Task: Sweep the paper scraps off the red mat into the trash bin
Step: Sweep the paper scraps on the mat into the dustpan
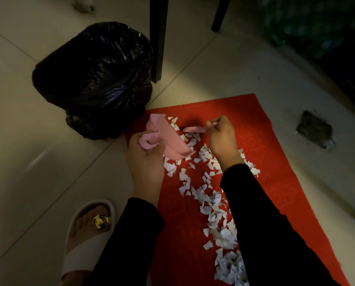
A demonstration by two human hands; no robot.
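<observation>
While the paper scraps [205,182] lie in one long white drift down the red mat [275,162], too many to count, both hands work at its far end. One pink dustpan [168,139]: left hand [145,153] curled round its handle, pan tilted with its lip down among the scraps, presumably to receive them. One small pink brush [195,129]: right hand [222,137] pinches it, set opposite the pan. One black-lined trash bin [94,79]: on the floor, just beside the mat's corner, within easy tipping reach. One slippered foot [87,234].
</observation>
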